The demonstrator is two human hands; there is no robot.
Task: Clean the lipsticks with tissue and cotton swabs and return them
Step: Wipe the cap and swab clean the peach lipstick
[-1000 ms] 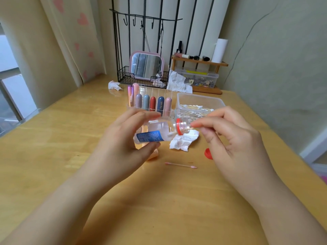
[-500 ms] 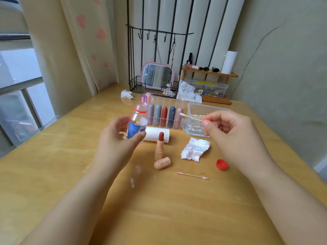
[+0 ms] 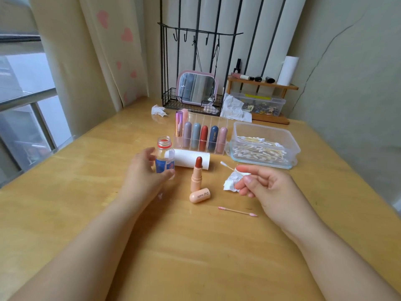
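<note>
One peach-cased red lipstick [image 3: 197, 173] uncapped, upright on the wooden worktop [image 3: 86, 192], peach cap [image 3: 200, 195] lying just in front. Left hand [image 3: 143, 172] wrapped round small clear open bottle [image 3: 165, 158]; right hand [image 3: 267, 187] pinching fresh white cotton swab [image 3: 227, 166]. Used pink-tipped swab [image 3: 237, 211] nearby. Probably early: cleaning, capping, returning to clear organizer [image 3: 201, 135] left.

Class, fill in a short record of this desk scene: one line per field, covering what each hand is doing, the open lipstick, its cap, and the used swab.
left hand: holds the uncapped bottle upright
right hand: pinches a clean cotton swab
open lipstick: stands upright on the table, bullet exposed
lipstick cap: lies on its side in front of the lipstick
used swab: pink-tipped, lying flat on the table
</note>
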